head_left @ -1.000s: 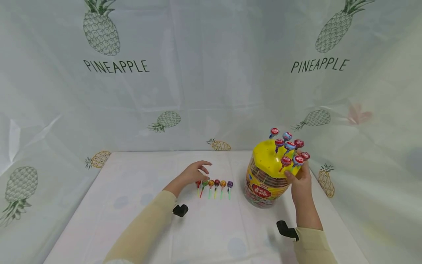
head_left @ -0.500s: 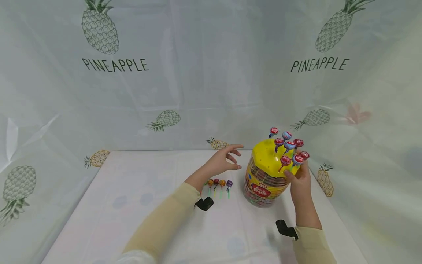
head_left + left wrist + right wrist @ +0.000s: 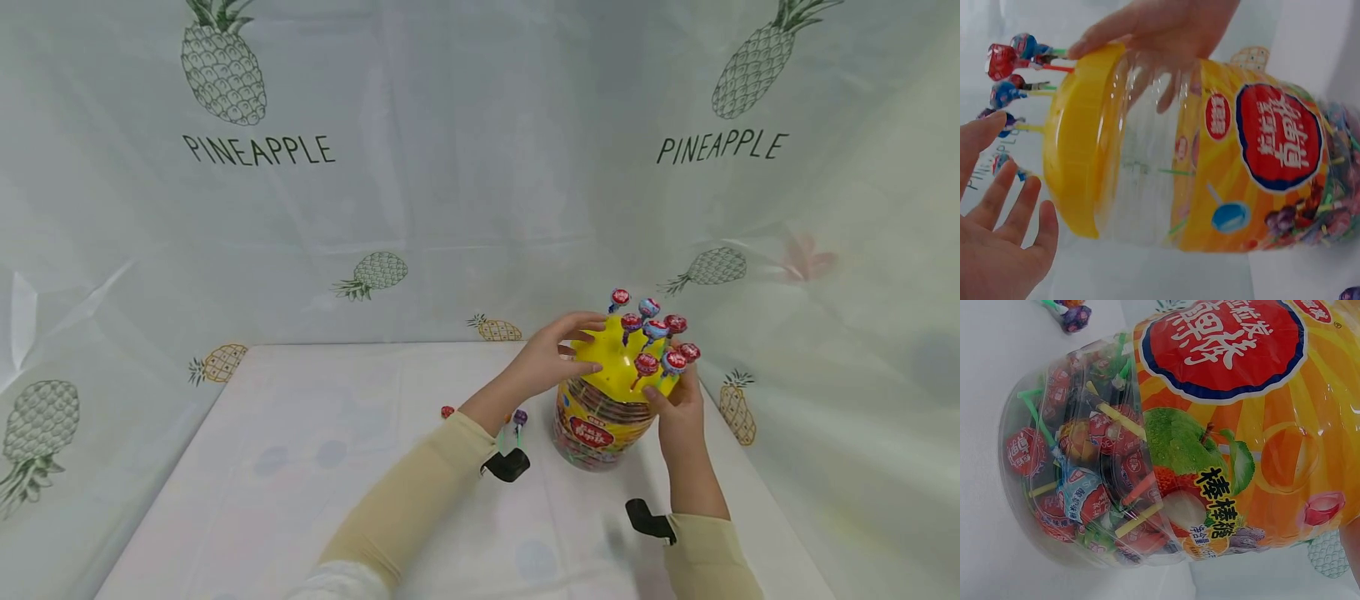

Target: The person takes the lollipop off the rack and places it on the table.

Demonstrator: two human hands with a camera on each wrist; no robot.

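A large plastic jar point(image 3: 592, 433) of lollipops stands tilted on the table, its yellow lid point(image 3: 618, 385) carrying several wrapped lollipops point(image 3: 647, 365) stuck in by their sticks. The right hand point(image 3: 684, 421) grips the lid's right edge, thumb in front, its other fingers partly hidden behind. At the lid's left side is the left hand point(image 3: 542, 360), fingers spread and nothing held. In the left wrist view, one finger of the left hand point(image 3: 1007, 253) overlaps a lollipop head; contact cannot be told. Through the jar's clear base point(image 3: 1079, 481), more wrapped lollipops show in the right wrist view.
On the white-covered table point(image 3: 300, 467) lie loose lollipops, among them a purple one point(image 3: 521, 417) and a red one point(image 3: 447, 412); the left forearm hides others. A pineapple-printed sheet point(image 3: 480, 167) hangs behind and at the sides.
The left hand has moved right from above the loose lollipop row to the lid's left side. The right hand keeps its grip, and the jar stays put.
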